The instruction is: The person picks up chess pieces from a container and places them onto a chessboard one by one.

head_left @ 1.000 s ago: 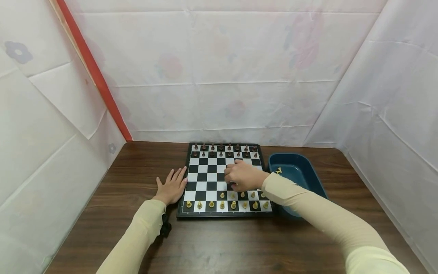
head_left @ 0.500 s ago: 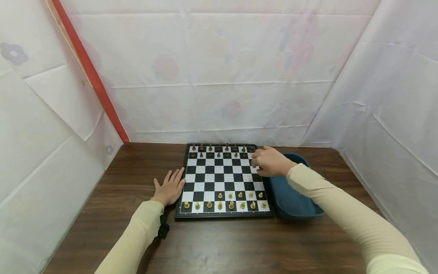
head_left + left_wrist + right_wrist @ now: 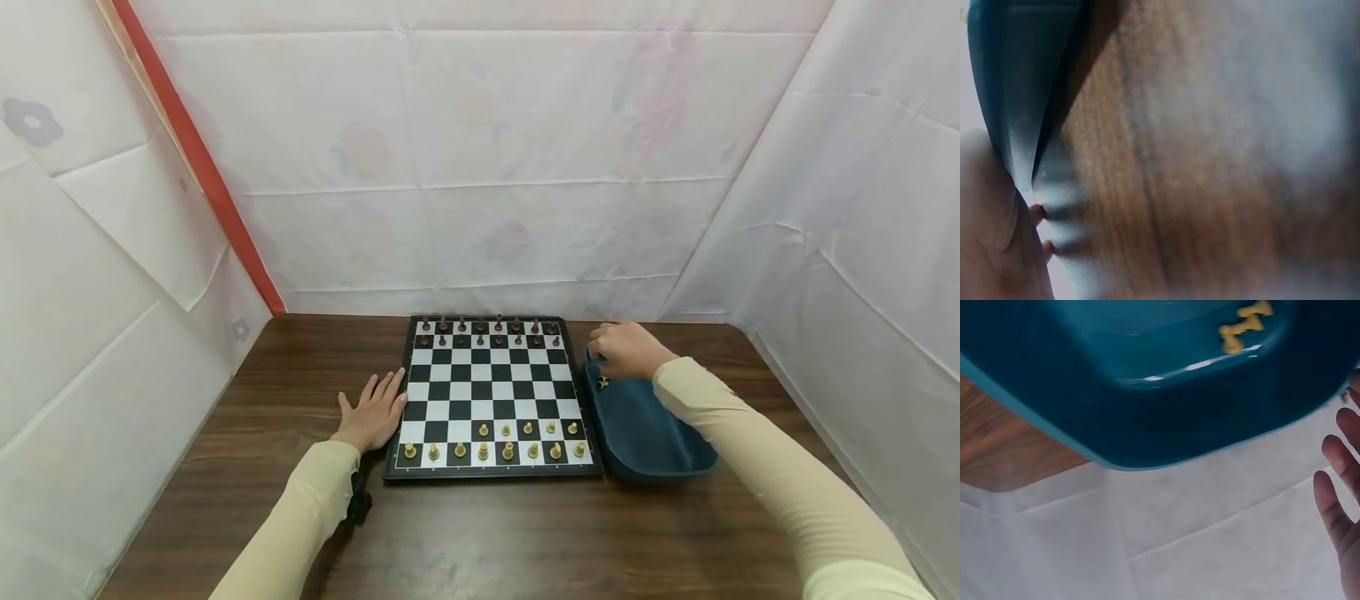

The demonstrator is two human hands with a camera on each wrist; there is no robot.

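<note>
A black-and-white chessboard (image 3: pixel 471 392) lies on the table. Two rows of dark reddish-brown chess pieces (image 3: pixel 481 340) stand along its far side. Yellow pieces stand nearer: a full near row (image 3: pixel 507 451) and a shorter row of pawns (image 3: pixel 528 427) ahead of it. My left hand (image 3: pixel 371 419) rests flat with spread fingers against the board's left edge. Over the far left part of a blue tray (image 3: pixel 652 433) hovers my right hand (image 3: pixel 628 348). Its fingers look loosely extended in the right wrist view, holding nothing visible. Several yellow pawns (image 3: pixel 1241 326) lie together inside the tray.
The brown wooden table (image 3: pixel 480 542) extends around the board and tray. White sheets (image 3: pixel 480 167) hang behind and at both sides, with a red strip (image 3: pixel 202 167) at the back left corner. A black band (image 3: pixel 358 497) shows by the left wrist.
My right hand has moved from above the middle of the board, past its far right edge, to over the tray. The left hand has stayed at the board's left edge.
</note>
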